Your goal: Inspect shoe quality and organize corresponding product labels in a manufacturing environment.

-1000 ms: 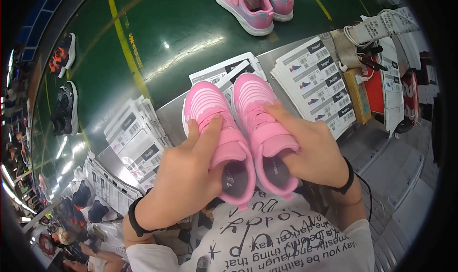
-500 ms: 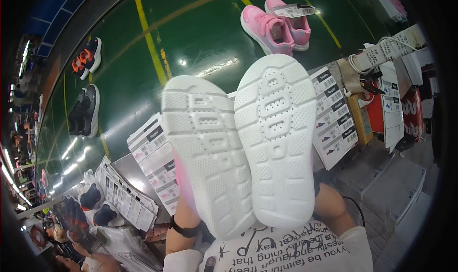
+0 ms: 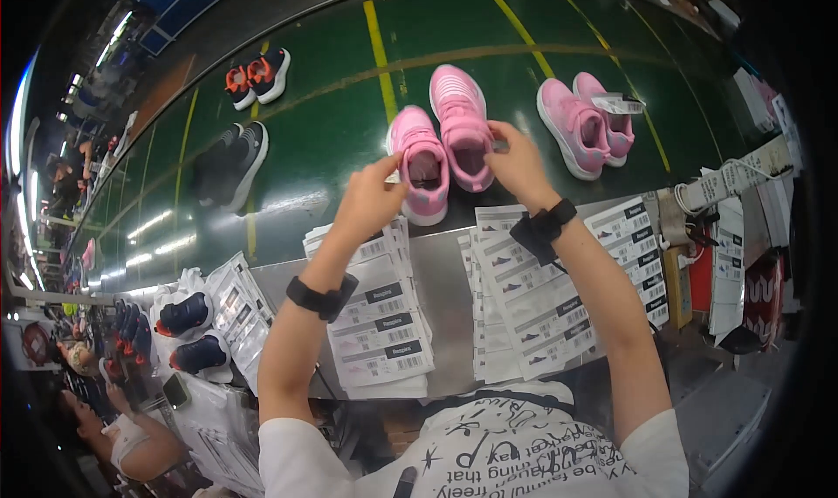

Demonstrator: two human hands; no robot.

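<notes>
A pair of pink sneakers stands upright on the green conveyor belt [image 3: 332, 105], toes pointing away from me. My left hand [image 3: 373, 197] grips the left pink sneaker [image 3: 412, 130] by the outer side of its collar. A small white bit shows by those fingertips, too small to name. At the other shoe's collar, my right hand [image 3: 522, 164] pinches the right pink sneaker [image 3: 456, 96], which sits slightly farther forward. Both shoe openings face up toward me. Black bands circle both my wrists.
Another pink pair [image 3: 567, 123] with a tag lies to the right. Orange-and-navy shoes [image 3: 258, 77] and dark grey shoes [image 3: 236, 166] stand to the left. Printed label sheets [image 3: 384, 323] cover the near ledge, with more label sheets [image 3: 532, 306] beside them. A co-worker [image 3: 140, 437] is at lower left.
The pink sneakers, earlier held up with white soles facing me, now rest on the belt with their openings up. My hands have come into view at their collars. The camera view has shifted.
</notes>
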